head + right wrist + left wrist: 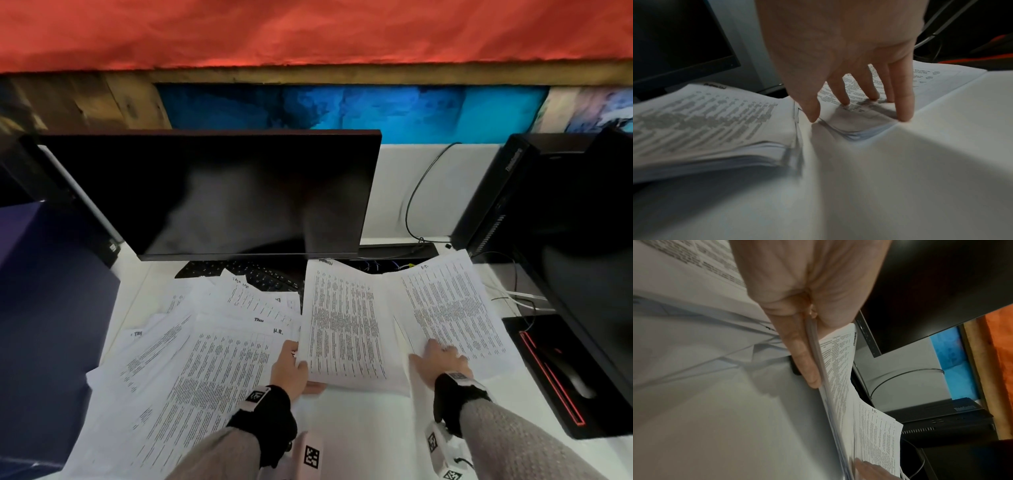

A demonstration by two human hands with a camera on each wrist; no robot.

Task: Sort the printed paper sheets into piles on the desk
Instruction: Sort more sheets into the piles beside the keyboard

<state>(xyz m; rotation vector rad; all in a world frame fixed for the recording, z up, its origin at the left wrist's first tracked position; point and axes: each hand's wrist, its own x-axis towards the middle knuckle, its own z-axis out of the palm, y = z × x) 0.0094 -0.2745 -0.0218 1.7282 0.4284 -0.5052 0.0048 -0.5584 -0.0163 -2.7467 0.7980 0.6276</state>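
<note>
Right of the keyboard (260, 275), our left hand (289, 368) pinches a sheaf (346, 318) of printed sheets while our right hand (440, 359) lies flat on the I.T. pile (448, 301). Next, probably: set the sheaf down squarely beside it.

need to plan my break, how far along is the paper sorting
Partly done. Two piles are started: the right hand rests its fingers on the right pile, beside the middle stack. In hand: the left hand grips that middle stack at its near left edge. Left: a loose spread of sheets on the left of the desk, some overlapping the keyboard.
</note>
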